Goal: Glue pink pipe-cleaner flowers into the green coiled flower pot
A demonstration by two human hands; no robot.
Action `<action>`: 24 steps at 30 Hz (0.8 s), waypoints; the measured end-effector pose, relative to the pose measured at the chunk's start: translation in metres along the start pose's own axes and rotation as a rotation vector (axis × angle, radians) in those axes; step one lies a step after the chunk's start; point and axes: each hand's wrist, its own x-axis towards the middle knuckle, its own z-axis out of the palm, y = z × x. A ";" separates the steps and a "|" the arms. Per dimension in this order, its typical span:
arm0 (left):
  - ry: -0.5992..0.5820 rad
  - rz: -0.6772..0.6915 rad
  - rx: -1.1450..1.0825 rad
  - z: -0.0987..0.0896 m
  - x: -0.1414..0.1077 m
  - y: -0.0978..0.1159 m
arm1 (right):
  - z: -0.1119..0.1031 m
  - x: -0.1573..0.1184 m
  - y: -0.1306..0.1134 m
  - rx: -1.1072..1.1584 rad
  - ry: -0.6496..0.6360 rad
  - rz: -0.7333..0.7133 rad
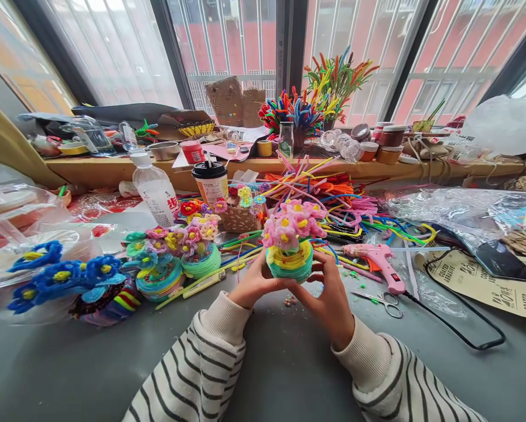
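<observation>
Both my hands hold a small pot of pipe-cleaner flowers (289, 261) just above the grey table. Its pot is wound in green and yellow, and pink flowers with yellow centres (293, 224) fill the top. My left hand (256, 284) is closed round the pot's left side. From the right, my right hand (328, 296) grips it, thumb near the base and fingers behind. To the left stand two similar pots with pastel flowers, one striped pot (160, 280) and one green pot (202, 262). A pot with blue flowers (67, 281) lies tilted farther left.
A pink hot glue gun (381, 264) with a black cord and scissors (383, 302) lie to the right, beside sandpaper sheets (487, 281). Behind are a water bottle (154, 187), a lidded cup (211, 180) and loose pipe cleaners (320, 187). A wooden ledge (245, 167) carries jars.
</observation>
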 end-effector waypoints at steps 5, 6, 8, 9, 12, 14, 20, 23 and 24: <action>0.086 0.010 -0.017 -0.006 0.001 -0.003 | -0.010 0.005 0.000 -0.016 -0.100 -0.047; 0.106 0.026 -0.031 -0.007 0.002 -0.003 | -0.015 0.008 0.001 -0.028 -0.100 -0.048; 0.147 0.051 -0.068 -0.007 0.002 -0.003 | -0.031 0.016 0.006 -0.086 -0.061 -0.037; 0.163 0.054 -0.091 -0.008 0.003 -0.002 | -0.041 0.020 0.010 -0.142 -0.019 -0.029; 0.200 0.056 -0.166 -0.007 0.004 0.000 | -0.079 0.034 0.030 -0.417 0.129 0.018; 0.224 0.075 -0.211 -0.007 0.004 0.002 | -0.103 0.039 0.047 -0.661 0.195 0.084; 0.242 0.089 -0.212 -0.007 0.003 0.005 | -0.130 0.037 0.085 -1.064 0.095 0.315; 0.235 0.083 -0.200 -0.007 0.003 0.004 | -0.125 0.035 0.089 -1.109 0.021 0.382; 0.237 0.082 -0.202 -0.007 0.004 0.004 | -0.123 0.034 0.089 -1.107 -0.007 0.392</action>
